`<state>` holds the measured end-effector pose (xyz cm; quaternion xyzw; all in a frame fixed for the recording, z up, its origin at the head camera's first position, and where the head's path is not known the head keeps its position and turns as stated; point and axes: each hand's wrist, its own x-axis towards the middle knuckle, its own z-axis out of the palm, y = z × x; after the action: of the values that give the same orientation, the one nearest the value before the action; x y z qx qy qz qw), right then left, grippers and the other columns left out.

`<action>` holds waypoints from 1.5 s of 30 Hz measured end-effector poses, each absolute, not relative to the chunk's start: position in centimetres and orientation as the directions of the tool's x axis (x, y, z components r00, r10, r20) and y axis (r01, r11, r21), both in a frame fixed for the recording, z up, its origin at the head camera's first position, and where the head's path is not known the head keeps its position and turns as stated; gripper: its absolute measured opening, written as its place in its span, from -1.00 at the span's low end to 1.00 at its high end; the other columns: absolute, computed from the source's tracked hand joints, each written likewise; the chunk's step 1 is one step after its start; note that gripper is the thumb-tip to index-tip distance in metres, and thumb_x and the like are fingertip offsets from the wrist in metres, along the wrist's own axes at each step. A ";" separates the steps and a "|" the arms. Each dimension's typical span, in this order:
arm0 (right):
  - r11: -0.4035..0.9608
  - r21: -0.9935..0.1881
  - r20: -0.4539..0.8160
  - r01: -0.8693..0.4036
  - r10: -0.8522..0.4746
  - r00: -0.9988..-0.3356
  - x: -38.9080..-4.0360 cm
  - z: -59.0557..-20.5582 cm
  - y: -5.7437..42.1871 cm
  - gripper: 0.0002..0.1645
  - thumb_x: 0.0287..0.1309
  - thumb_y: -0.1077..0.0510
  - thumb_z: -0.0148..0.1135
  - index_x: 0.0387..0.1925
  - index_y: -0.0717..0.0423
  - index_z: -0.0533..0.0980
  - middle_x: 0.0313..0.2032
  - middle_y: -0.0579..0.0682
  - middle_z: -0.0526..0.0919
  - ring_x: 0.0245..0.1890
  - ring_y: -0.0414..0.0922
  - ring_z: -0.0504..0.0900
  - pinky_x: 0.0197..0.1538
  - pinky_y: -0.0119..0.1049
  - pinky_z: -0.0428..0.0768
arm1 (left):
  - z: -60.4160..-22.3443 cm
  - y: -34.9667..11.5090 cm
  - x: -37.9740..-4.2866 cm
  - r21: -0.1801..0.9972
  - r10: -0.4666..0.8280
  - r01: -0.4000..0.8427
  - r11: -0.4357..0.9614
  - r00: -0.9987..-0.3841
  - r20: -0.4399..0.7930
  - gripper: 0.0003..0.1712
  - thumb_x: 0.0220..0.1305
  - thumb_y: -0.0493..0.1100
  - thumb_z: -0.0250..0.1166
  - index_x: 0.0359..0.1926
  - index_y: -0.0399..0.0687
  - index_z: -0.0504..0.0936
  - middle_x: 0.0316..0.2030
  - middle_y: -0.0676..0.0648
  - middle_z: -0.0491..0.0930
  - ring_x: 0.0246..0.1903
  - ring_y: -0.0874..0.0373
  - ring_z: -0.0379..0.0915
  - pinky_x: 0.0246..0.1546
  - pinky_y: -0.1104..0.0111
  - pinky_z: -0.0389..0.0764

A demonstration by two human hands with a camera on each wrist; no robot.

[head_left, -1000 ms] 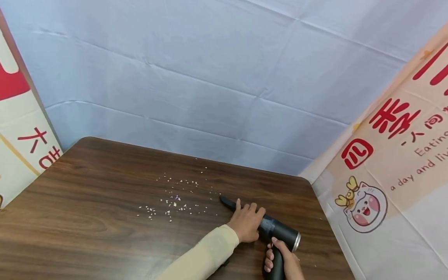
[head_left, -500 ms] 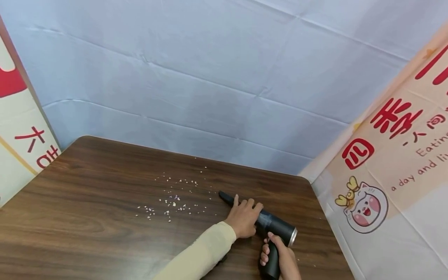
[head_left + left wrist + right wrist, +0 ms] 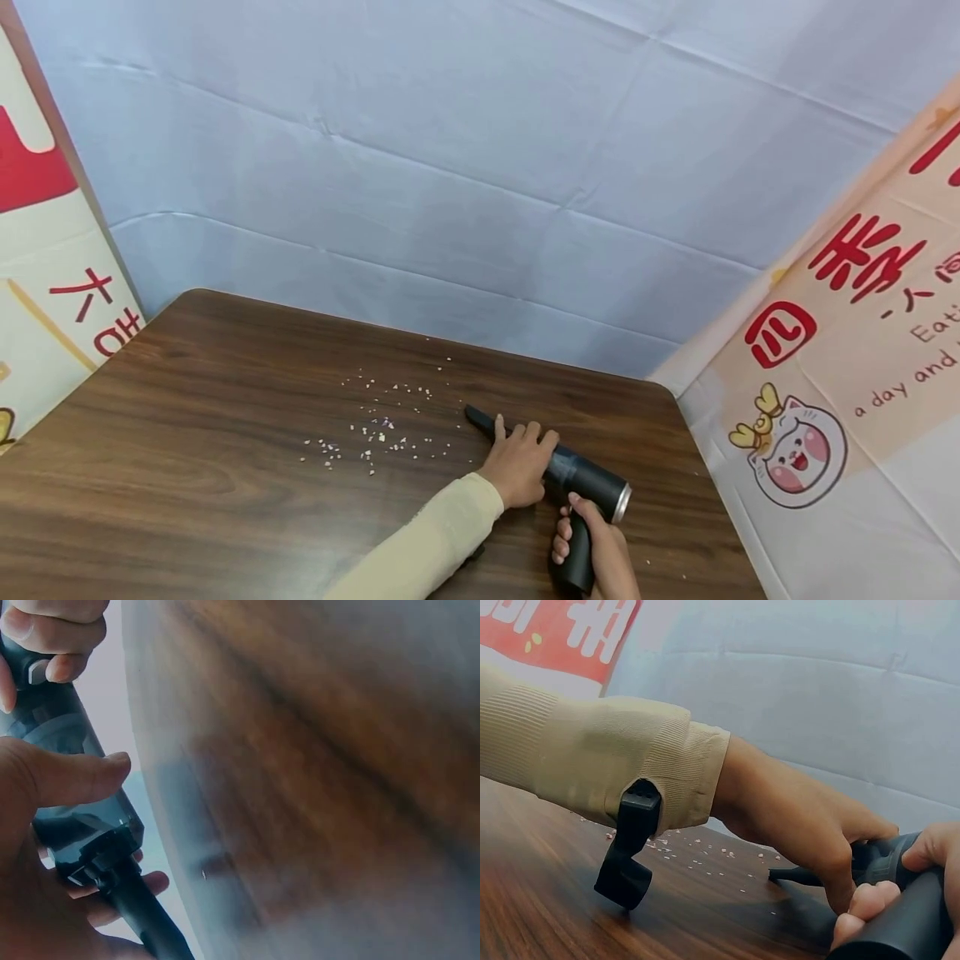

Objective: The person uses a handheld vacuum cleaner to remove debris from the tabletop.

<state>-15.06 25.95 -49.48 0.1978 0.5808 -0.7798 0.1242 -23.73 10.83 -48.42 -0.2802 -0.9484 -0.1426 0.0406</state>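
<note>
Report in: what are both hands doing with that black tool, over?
Right hand gripping handle of black tool. Left hand gripping it near the nozzle. Nozzle tip near pale bits scattered on the table; no obstacle visible between.

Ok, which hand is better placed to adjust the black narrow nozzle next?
Likely the left hand: it grips the dark cylindrical barrel by that nozzle; the right hand holds the rear black handle.

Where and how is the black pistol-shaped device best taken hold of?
Probably by the handle, coming from the near right: it angles off the barrel toward the near side, and the right hand curls round it. A second hold by the left hand, behind the narrow nozzle, should steady the front.
</note>
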 end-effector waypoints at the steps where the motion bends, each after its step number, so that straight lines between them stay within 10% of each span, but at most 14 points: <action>1: -0.300 -0.857 -0.449 0.419 0.038 -0.893 -15.1 -49.5 25.8 -0.59 0.39 -0.07 0.20 -0.18 0.22 0.37 -0.60 -0.10 0.40 -0.67 -0.21 0.38 -0.51 -0.33 0.49 | -48.4 10.8 -23.7 0.250 0.518 0.540 0.804 -0.841 0.155 -0.23 0.18 -0.02 0.51 0.38 0.11 0.41 0.18 -0.09 0.48 0.17 -0.03 0.48 0.35 -0.26 0.22; 19: -0.284 -0.867 -0.438 0.410 0.041 -0.898 -15.4 -49.2 25.5 -0.59 0.39 -0.08 0.21 -0.20 0.22 0.38 -0.59 -0.09 0.41 -0.67 -0.22 0.38 -0.52 -0.33 0.48 | -48.4 10.3 -23.7 0.233 0.502 0.531 0.815 -0.847 0.175 -0.24 0.20 -0.01 0.50 0.38 0.09 0.41 0.18 -0.11 0.48 0.17 -0.04 0.48 0.33 -0.23 0.28; 45: -0.133 -0.810 -0.521 0.571 -0.284 -0.805 -13.4 -48.0 32.3 -0.63 0.48 -0.15 0.04 -0.27 0.06 0.42 -0.55 -0.16 0.44 -0.62 -0.25 0.43 -0.39 -0.34 0.54 | -47.8 13.5 -19.7 0.122 0.506 0.524 0.843 -0.849 0.151 -0.13 0.11 0.19 0.53 0.37 0.13 0.37 0.16 -0.07 0.49 0.06 -0.03 0.53 0.10 -0.22 0.52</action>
<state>-13.40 32.33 -47.96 0.1213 0.5920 -0.7429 0.2879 -19.71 13.47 -47.84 -0.2686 -0.9583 -0.0795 0.0565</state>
